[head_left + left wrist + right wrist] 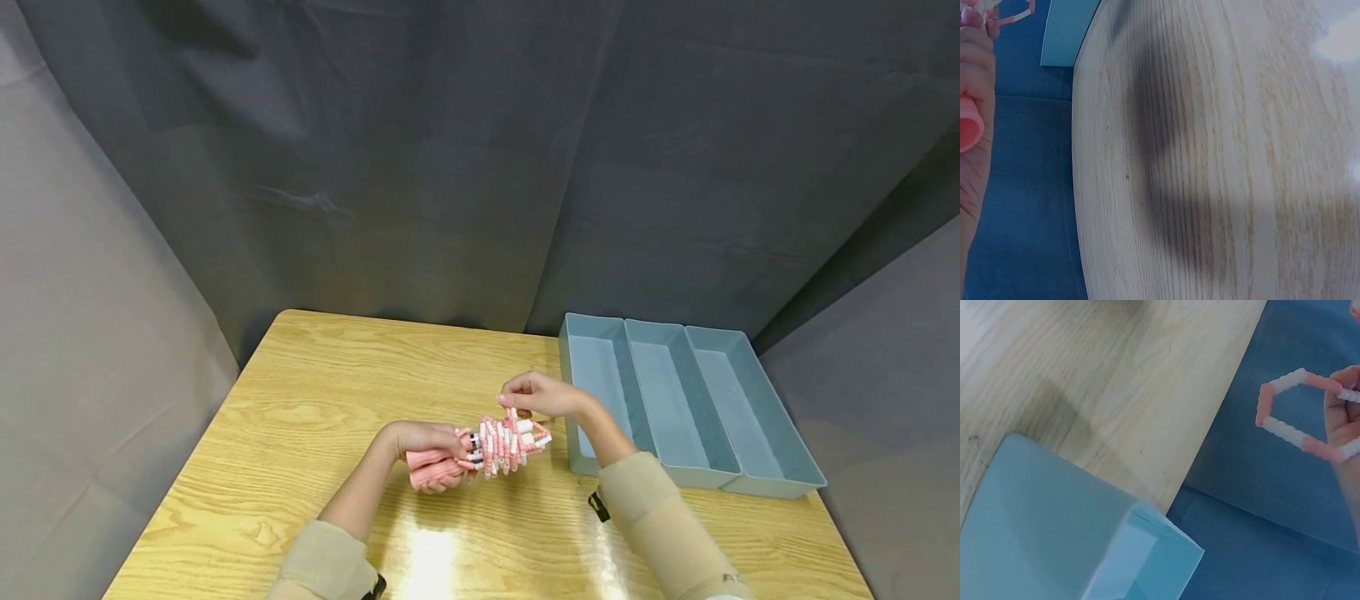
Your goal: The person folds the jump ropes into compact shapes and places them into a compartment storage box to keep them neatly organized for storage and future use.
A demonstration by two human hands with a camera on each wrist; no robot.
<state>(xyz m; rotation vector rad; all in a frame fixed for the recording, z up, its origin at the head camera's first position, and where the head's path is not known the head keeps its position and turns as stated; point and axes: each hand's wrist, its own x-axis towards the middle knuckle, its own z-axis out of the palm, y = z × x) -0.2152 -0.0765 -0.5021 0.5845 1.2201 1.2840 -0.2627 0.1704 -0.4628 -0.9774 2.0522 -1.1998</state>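
at the left of the blue tray (pixel 720 467), on the wooden table (pixel 300 400): left hand (pixel 420 440), fingers curled around the pink handles (pixel 433 471) of a beaded skipping rope (pixel 504 442), gripping them together just above the table top. probably held so to keep the bundle steady while the other hand works on the loops. in the left wrist view only the edge of this hand (pixel 974 125) and a bit of pink handle (pixel 967 128), so grip judged mainly from the head view.

nearer to the tray, between both hands: the coiled pink and white rope, lifted off the table, not in any compartment.

just beside the tray's near left corner: right hand (pixel 536 393), fingertips pinching one loop at the top of the coil. in the right wrist view, a bent section of beads (pixel 1285 406) sticking out from the fingers (pixel 1344 419), seemingly pulled aside to gather or wrap the coil.

tray: three long compartments side by side, nothing visible inside. behind all, dark cloth (pixel 480 167).
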